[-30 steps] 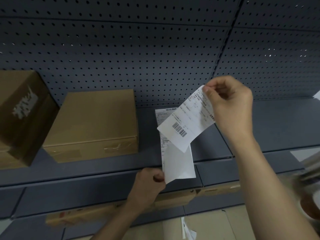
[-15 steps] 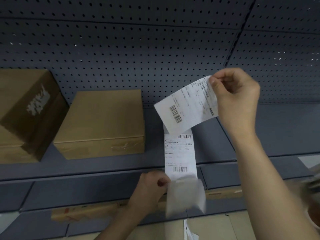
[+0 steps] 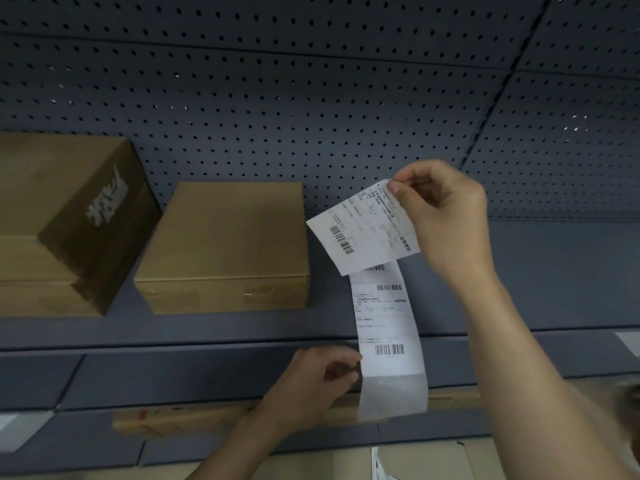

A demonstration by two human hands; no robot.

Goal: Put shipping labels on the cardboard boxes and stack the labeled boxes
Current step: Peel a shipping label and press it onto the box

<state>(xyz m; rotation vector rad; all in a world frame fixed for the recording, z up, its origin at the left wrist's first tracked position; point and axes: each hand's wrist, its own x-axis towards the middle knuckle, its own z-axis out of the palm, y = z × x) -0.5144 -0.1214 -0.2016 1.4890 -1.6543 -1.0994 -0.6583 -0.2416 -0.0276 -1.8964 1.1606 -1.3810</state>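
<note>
While pinching the upper corner of a shipping label [image 3: 367,233] between thumb and forefinger, held it tilted with the right hand [image 3: 446,223] at 3 o'clock of the view, with its barcode end toward 9 o'clock. Pinched the left edge of the hanging label strip [image 3: 384,317] with the curled fingers [image 3: 346,375] of the left hand [image 3: 311,386] at 6 o'clock, just below the shelf lip. Could not tell whether label and strip were joined where they overlapped.

Faced a dark grey-blue metal shelf [image 3: 554,271], backed by a perforated panel [image 3: 277,98] of the same colour, with a seam running up toward 1 o'clock. Found on the shelf a plain taped cardboard box [image 3: 225,237] at 9 o'clock of the label, near it but apart. Found at 9 o'clock of that box a labeled box [image 3: 52,188] lying askew on a lower box [image 3: 31,296], with a white sticker [image 3: 107,206] on one face. Saw under the shelf a second ledge [image 3: 173,375] at 7 o'clock, a flat cardboard strip [image 3: 180,417] beneath it, and pale floor [image 3: 433,459] at 6 o'clock.
</note>
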